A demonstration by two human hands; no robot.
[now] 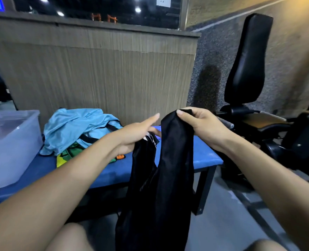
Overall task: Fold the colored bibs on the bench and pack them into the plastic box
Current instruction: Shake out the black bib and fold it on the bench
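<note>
Black bib (170, 169) hanging long and straight down in front of the blue bench (206, 154), top pinched in right hand (202, 125), left hand (137, 134) just beside, fingers straight, touching other strap

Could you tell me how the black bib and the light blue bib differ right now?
The black bib hangs in the air, pinched at its top by the right hand with the left hand against it; the light blue bib lies untouched on the blue bench. The black one is drawn out long, while the blue one is crumpled in a heap. Neither is folded or in the plastic box.
</note>
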